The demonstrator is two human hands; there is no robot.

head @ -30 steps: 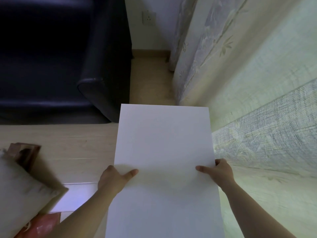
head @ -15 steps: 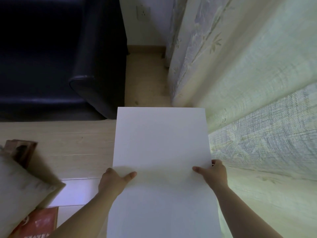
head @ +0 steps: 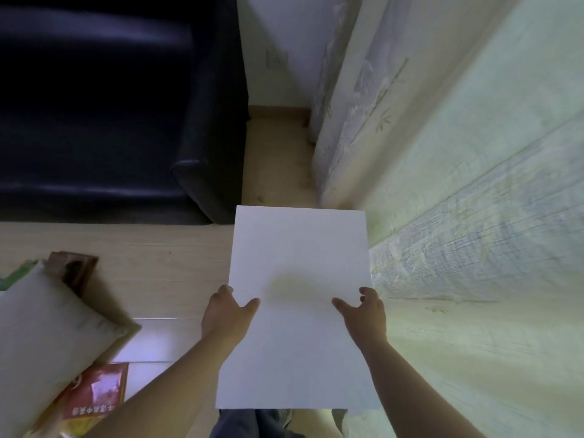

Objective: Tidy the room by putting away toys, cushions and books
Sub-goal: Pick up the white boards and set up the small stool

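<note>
A large plain white board (head: pixel 297 248) is held flat in front of me over the wooden floor. My left hand (head: pixel 226 311) grips its left edge, thumb on top. My right hand (head: pixel 363 311) grips its right edge, thumb on top too. On the floor at the lower left lies a beige cushion (head: pixel 47 330). A red book (head: pixel 94 390) peeks out from under the cushion's near corner, and a brown book (head: pixel 74 267) shows at its far corner.
A black leather sofa (head: pixel 110 121) fills the upper left, its armrest just beyond the board. Pale patterned curtains (head: pixel 442 153) hang along the right. A strip of bare floor (head: pixel 275 159) runs between sofa and curtain to the wall.
The board now looks smaller and lower in view, its near edge visible above my legs. Both hands keep their grip. More of the cushion and red book shows.
</note>
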